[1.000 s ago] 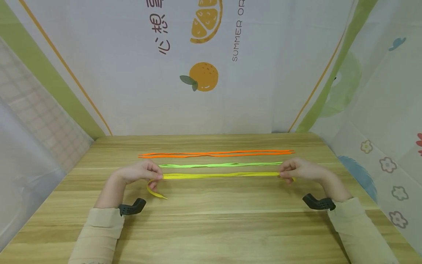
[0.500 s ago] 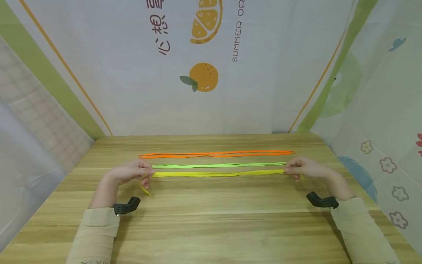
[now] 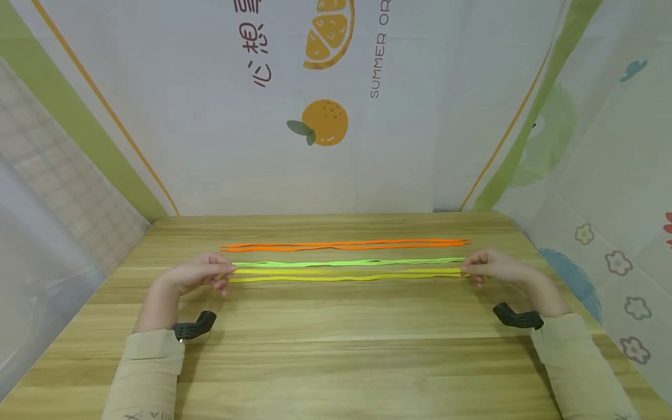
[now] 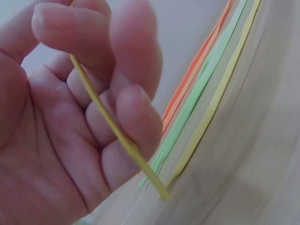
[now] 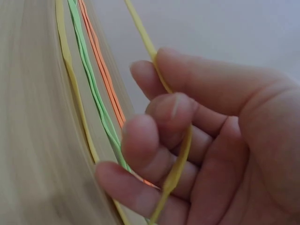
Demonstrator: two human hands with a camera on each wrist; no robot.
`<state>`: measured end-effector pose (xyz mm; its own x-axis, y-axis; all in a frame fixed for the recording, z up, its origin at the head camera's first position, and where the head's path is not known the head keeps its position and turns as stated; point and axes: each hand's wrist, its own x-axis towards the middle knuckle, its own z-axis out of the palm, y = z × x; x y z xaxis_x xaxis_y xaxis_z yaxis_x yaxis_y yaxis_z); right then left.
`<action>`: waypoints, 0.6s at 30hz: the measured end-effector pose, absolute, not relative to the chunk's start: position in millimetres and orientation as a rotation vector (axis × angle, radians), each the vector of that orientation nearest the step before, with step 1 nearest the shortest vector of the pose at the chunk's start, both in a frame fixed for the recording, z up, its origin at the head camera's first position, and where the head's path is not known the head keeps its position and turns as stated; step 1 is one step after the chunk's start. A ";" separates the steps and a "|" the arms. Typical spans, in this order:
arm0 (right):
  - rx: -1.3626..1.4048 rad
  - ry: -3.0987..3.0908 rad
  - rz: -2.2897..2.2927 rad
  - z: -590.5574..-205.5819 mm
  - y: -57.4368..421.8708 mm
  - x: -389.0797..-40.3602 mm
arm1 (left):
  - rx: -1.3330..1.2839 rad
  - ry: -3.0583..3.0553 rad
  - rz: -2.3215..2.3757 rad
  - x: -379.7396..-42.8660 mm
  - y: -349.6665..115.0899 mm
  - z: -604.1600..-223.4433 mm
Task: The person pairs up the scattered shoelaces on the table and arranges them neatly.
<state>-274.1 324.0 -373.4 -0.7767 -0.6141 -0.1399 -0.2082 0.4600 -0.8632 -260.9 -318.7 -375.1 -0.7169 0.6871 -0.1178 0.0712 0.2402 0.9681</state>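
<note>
A yellow shoelace (image 3: 315, 272) is stretched sideways between my two hands, just above the table. My left hand (image 3: 202, 272) pinches it near one end between thumb and fingers. In the left wrist view the held lace's tail (image 4: 105, 115) crosses in front of the curled fingers. My right hand (image 3: 496, 267) pinches the other end, and in the right wrist view its tail (image 5: 180, 161) runs down past the fingers. A second yellow strand (image 3: 346, 279) lies along the table on the near side. Just beyond the held lace is a green shoelace (image 3: 325, 263), doubled lengthwise.
Farther back, an orange shoelace (image 3: 336, 244) lies in two strands, nearly parallel to the others. All rest on a wood-grain table (image 3: 336, 361). Printed cloth (image 3: 388, 163) hangs behind the far edge and along both sides. Each wrist carries a black camera mount (image 3: 195, 326).
Both hands have moved outward and slightly away along the yellow lace. Its two strands, close together before, now lie apart. The loose tail below my left hand shows much less.
</note>
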 end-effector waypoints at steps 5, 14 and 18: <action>-0.629 2.289 -1.281 -376.2 331.2 -276.4 | 0.696 1.977 1.525 -260.5 -326.5 -377.0; -0.576 2.314 -1.250 -379.5 339.9 -278.7 | 0.670 1.982 1.535 -257.7 -337.5 -377.2; -0.570 2.334 -1.244 -381.3 343.6 -279.3 | 0.641 1.979 1.545 -256.4 -341.7 -379.2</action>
